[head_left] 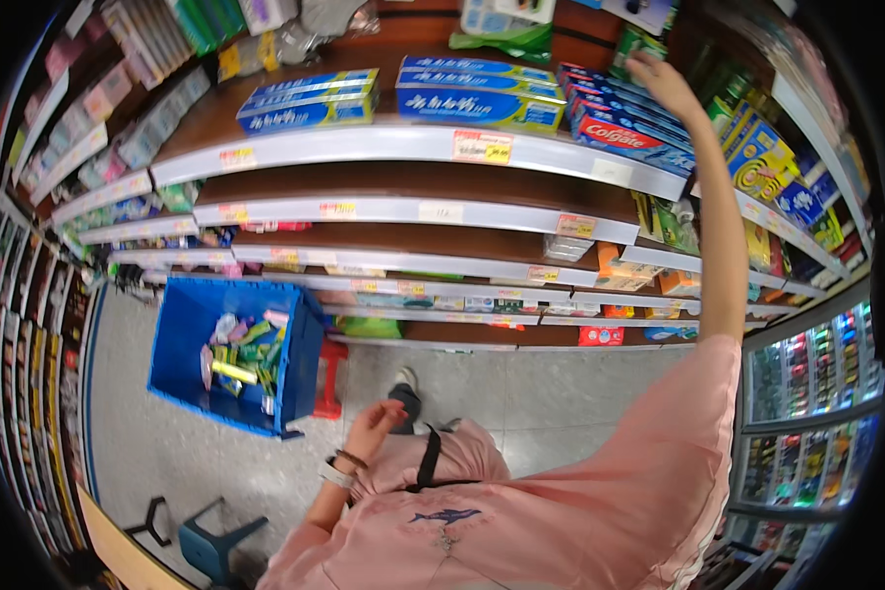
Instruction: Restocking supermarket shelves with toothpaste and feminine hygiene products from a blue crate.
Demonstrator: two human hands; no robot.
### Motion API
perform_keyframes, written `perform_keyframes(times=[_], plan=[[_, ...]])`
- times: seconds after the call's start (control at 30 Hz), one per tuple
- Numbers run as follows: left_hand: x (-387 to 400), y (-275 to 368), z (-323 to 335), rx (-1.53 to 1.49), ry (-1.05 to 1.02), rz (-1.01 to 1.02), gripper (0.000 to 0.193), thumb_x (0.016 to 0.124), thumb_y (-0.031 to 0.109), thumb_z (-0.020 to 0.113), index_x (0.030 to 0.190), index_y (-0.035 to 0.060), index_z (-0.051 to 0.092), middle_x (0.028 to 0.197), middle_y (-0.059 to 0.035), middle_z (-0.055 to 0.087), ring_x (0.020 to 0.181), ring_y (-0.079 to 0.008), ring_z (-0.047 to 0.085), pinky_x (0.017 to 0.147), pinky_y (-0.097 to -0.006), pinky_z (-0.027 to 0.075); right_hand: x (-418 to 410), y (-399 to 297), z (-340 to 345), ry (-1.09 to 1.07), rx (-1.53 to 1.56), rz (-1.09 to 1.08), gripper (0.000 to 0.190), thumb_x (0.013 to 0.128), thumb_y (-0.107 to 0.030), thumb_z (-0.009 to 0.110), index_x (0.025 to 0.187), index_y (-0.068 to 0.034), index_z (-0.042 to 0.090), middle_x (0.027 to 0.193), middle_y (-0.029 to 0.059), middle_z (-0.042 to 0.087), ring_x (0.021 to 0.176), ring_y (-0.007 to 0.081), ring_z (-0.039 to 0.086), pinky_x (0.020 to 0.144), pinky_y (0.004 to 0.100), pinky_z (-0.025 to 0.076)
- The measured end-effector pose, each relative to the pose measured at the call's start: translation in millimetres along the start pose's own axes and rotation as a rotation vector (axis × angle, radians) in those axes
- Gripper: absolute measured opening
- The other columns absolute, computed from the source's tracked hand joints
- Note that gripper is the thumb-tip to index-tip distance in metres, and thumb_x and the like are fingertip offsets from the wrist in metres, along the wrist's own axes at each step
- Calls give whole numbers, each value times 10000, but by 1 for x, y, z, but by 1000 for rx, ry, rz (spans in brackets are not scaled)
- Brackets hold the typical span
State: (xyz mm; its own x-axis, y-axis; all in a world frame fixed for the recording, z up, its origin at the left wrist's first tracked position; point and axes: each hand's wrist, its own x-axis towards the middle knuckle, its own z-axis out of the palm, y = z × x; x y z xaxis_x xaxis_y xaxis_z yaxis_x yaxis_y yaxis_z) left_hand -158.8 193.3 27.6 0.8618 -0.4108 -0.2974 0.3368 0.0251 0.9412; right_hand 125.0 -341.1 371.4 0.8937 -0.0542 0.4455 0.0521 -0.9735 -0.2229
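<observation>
My right hand (660, 85) is stretched out over the top shelf, at a green package (638, 48) behind the Colgate toothpaste boxes (627, 133). Whether the fingers grip that package is not clear. My left hand (375, 426) hangs low before my body, fingers loosely bent, with nothing seen in it. Blue and yellow toothpaste boxes (479, 99) lie stacked to the left of the Colgate ones, and a smaller stack (306, 103) lies farther left. Below on the left, a blue plastic crate (302, 354) holds several small packaged goods, some green and yellow.
Shelf edges (405, 144) with price tags run across in front of me. A red stool (330, 380) stands against the crate. At the lower left are a blue-grey stool (210, 549) and a light wooden board (122, 546). Lit display cases (811, 376) stand at the right.
</observation>
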Motion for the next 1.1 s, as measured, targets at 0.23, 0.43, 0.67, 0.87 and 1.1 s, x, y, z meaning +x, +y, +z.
perform_keyframes(times=[0.23, 0.43, 0.67, 0.87, 1.1], plan=[[22, -26, -128, 403, 250, 138, 229, 852, 40, 486, 1058, 8, 582, 881, -30, 638, 792, -93, 586, 670, -238, 485, -238, -68, 37, 285, 220, -190, 204, 879, -16, 464, 1047, 26, 571, 1040, 150, 600, 1007, 269, 551, 898, 334, 396], [60, -91, -297, 321, 645, -35, 223, 815, 123, 564, 993, -4, 609, 856, -94, 652, 757, -146, 611, 682, -271, 488, -523, -116, 218, -483, 117, 236, 224, 818, -37, 545, 1037, -41, 592, 1094, 160, 574, 1070, 325, 505, 957, 405, 366], [114, -200, -426, 649, 567, -449, 500, 761, 342, 626, 1118, 0, 552, 1001, -181, 601, 897, -283, 583, 772, -360, 469, -657, -270, 269, -904, 423, 47, 275, 733, -107, 617, 991, -15, 601, 1014, 160, 601, 997, 342, 535, 905, 416, 400], [122, -213, -394, 1076, 425, -630, 837, 642, 670, 625, 1194, 64, 456, 1225, -226, 345, 1142, -421, 351, 936, -479, 366, -613, -342, 215, -997, 243, 598, 307, 798, -162, 562, 1049, 12, 588, 1042, 187, 598, 994, 351, 537, 895, 413, 403], [107, -192, -387, 1334, 457, -263, 585, 691, 613, 600, 949, 89, 582, 1027, -158, 461, 992, -349, 477, 788, -435, 447, -618, -387, 188, -1025, 276, 766, 317, 820, -156, 557, 1084, 18, 567, 1044, 179, 606, 963, 329, 567, 848, 376, 436]])
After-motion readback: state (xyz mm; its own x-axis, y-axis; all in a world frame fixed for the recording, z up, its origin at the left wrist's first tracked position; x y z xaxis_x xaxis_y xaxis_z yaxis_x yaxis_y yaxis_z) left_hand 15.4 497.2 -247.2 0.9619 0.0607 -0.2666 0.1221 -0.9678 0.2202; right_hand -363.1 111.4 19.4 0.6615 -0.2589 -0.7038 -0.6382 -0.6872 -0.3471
